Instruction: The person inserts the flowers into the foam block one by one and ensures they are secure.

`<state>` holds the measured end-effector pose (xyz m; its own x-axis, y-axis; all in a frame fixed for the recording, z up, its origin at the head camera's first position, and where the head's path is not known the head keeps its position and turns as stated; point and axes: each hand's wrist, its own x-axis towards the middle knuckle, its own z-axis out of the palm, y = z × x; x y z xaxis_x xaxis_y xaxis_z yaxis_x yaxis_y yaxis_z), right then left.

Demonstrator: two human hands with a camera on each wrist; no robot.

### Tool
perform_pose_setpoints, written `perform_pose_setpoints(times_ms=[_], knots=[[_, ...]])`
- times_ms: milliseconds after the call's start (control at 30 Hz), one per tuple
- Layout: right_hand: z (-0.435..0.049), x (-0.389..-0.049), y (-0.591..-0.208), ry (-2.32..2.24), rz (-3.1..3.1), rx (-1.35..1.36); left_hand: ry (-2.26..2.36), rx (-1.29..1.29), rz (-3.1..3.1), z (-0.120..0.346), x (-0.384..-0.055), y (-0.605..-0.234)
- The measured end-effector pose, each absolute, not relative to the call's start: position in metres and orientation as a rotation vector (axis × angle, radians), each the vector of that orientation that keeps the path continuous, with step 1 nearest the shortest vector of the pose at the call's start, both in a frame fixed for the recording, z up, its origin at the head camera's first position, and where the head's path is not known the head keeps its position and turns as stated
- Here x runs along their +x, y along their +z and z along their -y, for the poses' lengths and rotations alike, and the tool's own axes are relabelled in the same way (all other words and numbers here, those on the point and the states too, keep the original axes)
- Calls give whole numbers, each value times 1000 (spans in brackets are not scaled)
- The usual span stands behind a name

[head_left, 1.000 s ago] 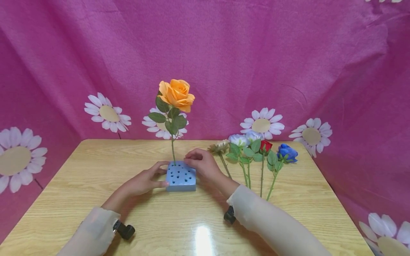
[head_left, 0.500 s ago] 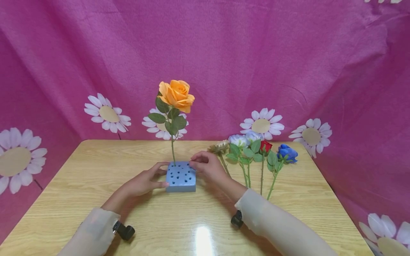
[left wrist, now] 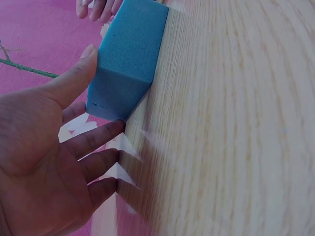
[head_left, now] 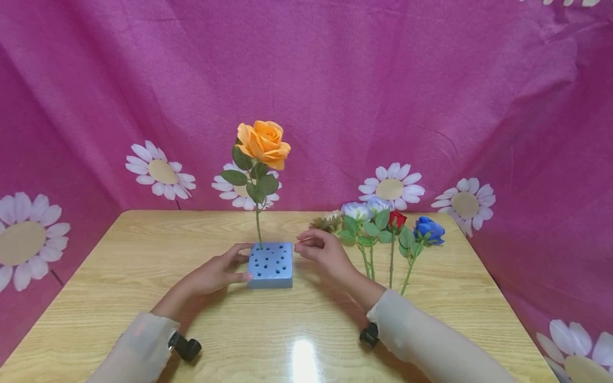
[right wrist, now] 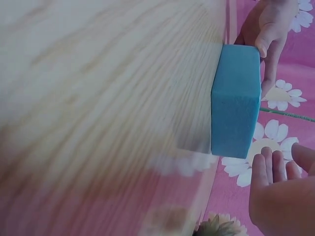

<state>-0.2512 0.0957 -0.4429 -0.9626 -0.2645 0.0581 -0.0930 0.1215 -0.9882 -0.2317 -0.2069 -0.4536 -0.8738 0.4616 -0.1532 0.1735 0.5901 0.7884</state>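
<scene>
A blue foam block (head_left: 271,260) with several holes in its top sits on the table. One orange rose (head_left: 264,144) stands upright in a hole near its back left corner. My left hand (head_left: 215,272) holds the block's left side, thumb at the front corner and index finger at the back; the left wrist view shows the thumb on the block's upper edge. Just right of the block is my right hand (head_left: 328,255), apart from it and holding nothing. Its fingers are loosely bent, as the right wrist view of the right hand (right wrist: 283,191) also shows.
On the table (head_left: 143,239) to the right lie a brownish-white flower (head_left: 325,221), two pale lilac flowers (head_left: 356,210), a red rose (head_left: 397,219) and a blue rose (head_left: 429,230). A pink daisy-print curtain (head_left: 316,96) hangs behind.
My right hand has moved off the back right of the foam block, away to the right. The left hand, the block and the orange rose stay where they were.
</scene>
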Motion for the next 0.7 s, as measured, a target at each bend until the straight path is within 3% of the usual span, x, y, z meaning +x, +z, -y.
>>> perform_pose_setpoints(times_ms=[700], knots=[[-136,-238,-450,-1924,-2402,-223,1170,499,-2486,207,-232,-453]])
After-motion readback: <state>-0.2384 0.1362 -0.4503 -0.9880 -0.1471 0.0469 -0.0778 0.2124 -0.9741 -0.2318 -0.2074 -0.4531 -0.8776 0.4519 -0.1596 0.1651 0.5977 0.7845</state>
